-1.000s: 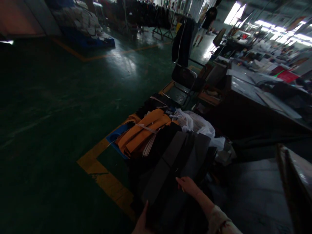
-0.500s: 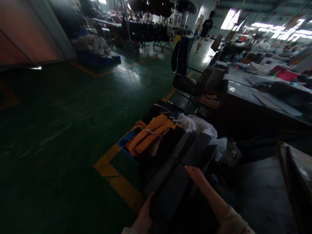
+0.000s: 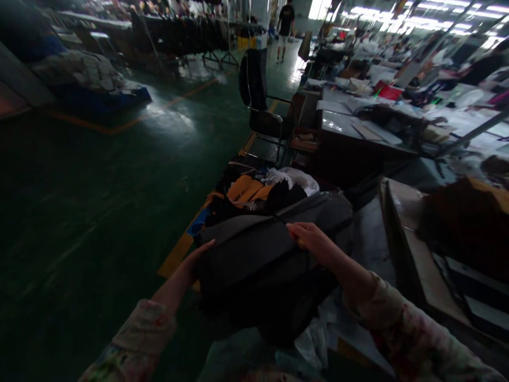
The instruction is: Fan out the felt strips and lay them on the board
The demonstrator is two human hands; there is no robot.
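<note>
A dark grey bundle of folded fabric (image 3: 246,246) lies across the middle of the view, with a thin dark tie around it. My left hand (image 3: 198,258) grips its left end, thumb on top and the other fingers hidden behind or beneath the cloth. My right hand (image 3: 308,237) is closed at the tie on the bundle's upper side. Just beyond the bundle, orange fabric pieces (image 3: 248,189) lie among dark cloth, beside a white plastic bag (image 3: 298,179).
A metal-framed chair (image 3: 265,124) with a dark garment stands ahead, beside a cluttered table (image 3: 350,124). Flattened cardboard (image 3: 413,233) is at the right. Green floor (image 3: 99,212) stretches left, with a loaded blue pallet (image 3: 137,95). A person (image 3: 285,26) walks far off.
The grey bundle has turned from lengthwise to crosswise and come up nearer, with both hands on it. My view has swung right. The distant person is further along the aisle.
</note>
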